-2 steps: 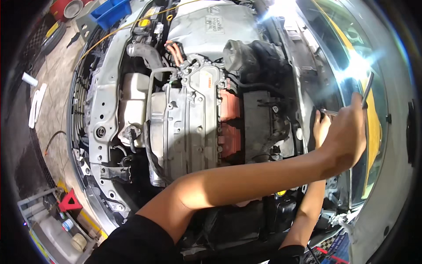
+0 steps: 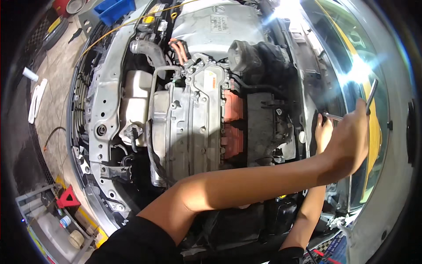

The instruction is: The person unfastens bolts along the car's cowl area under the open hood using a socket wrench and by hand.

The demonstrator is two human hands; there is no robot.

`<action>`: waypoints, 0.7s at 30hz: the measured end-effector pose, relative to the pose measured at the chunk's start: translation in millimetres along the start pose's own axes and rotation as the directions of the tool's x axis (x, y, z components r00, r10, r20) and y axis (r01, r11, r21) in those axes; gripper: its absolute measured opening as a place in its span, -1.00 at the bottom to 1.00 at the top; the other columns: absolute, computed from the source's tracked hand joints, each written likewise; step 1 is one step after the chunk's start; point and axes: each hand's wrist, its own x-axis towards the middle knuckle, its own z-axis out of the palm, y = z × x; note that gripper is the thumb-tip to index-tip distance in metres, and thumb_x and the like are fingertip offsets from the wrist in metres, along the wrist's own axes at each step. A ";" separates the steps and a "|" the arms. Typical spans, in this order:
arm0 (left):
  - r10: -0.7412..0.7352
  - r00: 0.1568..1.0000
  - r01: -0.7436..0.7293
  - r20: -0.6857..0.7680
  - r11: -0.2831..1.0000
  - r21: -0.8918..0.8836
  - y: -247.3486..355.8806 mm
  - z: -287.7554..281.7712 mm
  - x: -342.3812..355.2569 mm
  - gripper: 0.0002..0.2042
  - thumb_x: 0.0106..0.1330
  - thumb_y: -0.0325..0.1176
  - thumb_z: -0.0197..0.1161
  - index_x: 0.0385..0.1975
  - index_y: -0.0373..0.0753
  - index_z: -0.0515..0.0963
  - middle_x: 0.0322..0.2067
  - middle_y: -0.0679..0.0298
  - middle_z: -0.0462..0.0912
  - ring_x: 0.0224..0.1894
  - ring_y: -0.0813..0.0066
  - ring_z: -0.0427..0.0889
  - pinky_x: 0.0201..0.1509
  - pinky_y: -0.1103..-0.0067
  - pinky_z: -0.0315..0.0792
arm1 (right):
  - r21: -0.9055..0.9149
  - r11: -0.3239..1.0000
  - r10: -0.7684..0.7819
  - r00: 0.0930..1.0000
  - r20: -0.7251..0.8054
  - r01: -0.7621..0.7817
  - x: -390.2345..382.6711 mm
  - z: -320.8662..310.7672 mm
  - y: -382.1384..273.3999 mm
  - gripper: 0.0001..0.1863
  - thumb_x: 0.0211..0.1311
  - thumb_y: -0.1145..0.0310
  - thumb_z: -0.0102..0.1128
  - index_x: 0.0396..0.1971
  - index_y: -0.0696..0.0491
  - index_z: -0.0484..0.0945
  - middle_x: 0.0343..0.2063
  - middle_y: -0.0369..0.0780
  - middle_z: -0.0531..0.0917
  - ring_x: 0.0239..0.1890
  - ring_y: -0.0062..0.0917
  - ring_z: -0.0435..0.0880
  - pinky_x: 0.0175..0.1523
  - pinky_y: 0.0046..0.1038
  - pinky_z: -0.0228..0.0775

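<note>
My left arm crosses the engine bay to the right. At its end my left hand (image 2: 350, 137) is closed round the bar handle of a metal wrench (image 2: 372, 94), whose dark tip sticks up past the fingers. A thin shiny shaft runs from this fist toward my right hand (image 2: 324, 130), beside the windshield cowl (image 2: 311, 88). The fingers of my right hand are closed about the shaft's far end; what the wrench meets there is hidden. My left wrist and forearm pass over my right arm and cover part of it.
A grey engine cover (image 2: 220, 26) and a ribbed metal housing (image 2: 189, 132) with orange cables (image 2: 179, 50) fill the middle. A white reservoir (image 2: 134, 110) stands left. Glaring light falls by the windshield (image 2: 336, 57). A tool cart (image 2: 39, 193) stands lower left, a blue bin (image 2: 115, 11) upper left.
The whole view has shifted slightly. My left hand has moved a little down on the wrench side, and more of the shiny shaft shows between the hands.
</note>
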 end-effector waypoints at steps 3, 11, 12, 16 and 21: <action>-0.036 0.998 0.039 0.053 0.998 -0.051 7.1 17.9 -1.8 -0.62 0.17 -0.59 0.12 -0.07 -0.60 0.19 -0.39 -0.24 0.52 -0.33 -0.22 0.58 -0.31 0.21 0.44 | -0.054 0.979 -0.206 0.956 -0.208 0.199 11.9 3.2 63.7 -0.51 0.37 0.07 0.07 -0.11 0.28 0.52 -0.16 0.18 0.60 -0.09 0.07 0.58 0.02 -0.19 0.41; -0.057 0.975 0.007 0.213 0.974 0.227 19.7 -15.9 -2.8 -0.52 0.14 -0.55 0.21 0.00 -0.63 0.20 -0.29 -0.13 0.52 -0.37 -0.04 0.66 -0.39 0.32 0.56 | 0.029 0.982 -0.181 0.979 -0.093 0.184 34.4 19.9 33.6 -0.55 0.37 0.11 0.07 -0.11 0.27 0.54 -0.15 0.15 0.61 -0.08 0.04 0.58 0.04 -0.20 0.42; -0.055 0.977 0.000 0.208 0.966 0.257 21.9 -20.9 -3.1 -0.51 0.12 -0.56 0.23 -0.01 -0.64 0.20 -0.30 -0.13 0.52 -0.39 -0.04 0.66 -0.41 0.33 0.56 | 0.029 0.982 -0.183 0.979 -0.092 0.186 -27.4 23.6 35.9 -0.55 0.36 0.11 0.07 -0.11 0.26 0.54 -0.15 0.15 0.61 -0.08 0.03 0.59 0.04 -0.20 0.42; -0.017 0.977 -0.032 0.214 0.975 0.222 28.4 -20.2 -2.8 -0.46 0.09 -0.58 0.24 0.04 -0.70 0.19 -0.30 -0.15 0.52 -0.43 -0.02 0.67 -0.43 0.37 0.56 | 0.002 0.984 -0.174 0.979 -0.104 0.176 26.0 13.6 37.3 -0.56 0.35 0.11 0.08 -0.12 0.26 0.55 -0.16 0.14 0.62 -0.09 0.02 0.60 0.03 -0.20 0.43; -0.069 0.972 -0.003 0.224 0.952 0.305 20.1 -32.3 -2.6 -0.42 0.10 -0.57 0.23 0.09 -0.72 0.16 -0.25 -0.17 0.51 -0.40 -0.01 0.67 -0.40 0.37 0.57 | 0.055 0.979 -0.190 0.977 -0.093 0.195 0.9 35.9 13.6 -0.57 0.33 0.12 0.10 -0.12 0.24 0.57 -0.17 0.13 0.63 -0.10 0.00 0.61 0.03 -0.20 0.44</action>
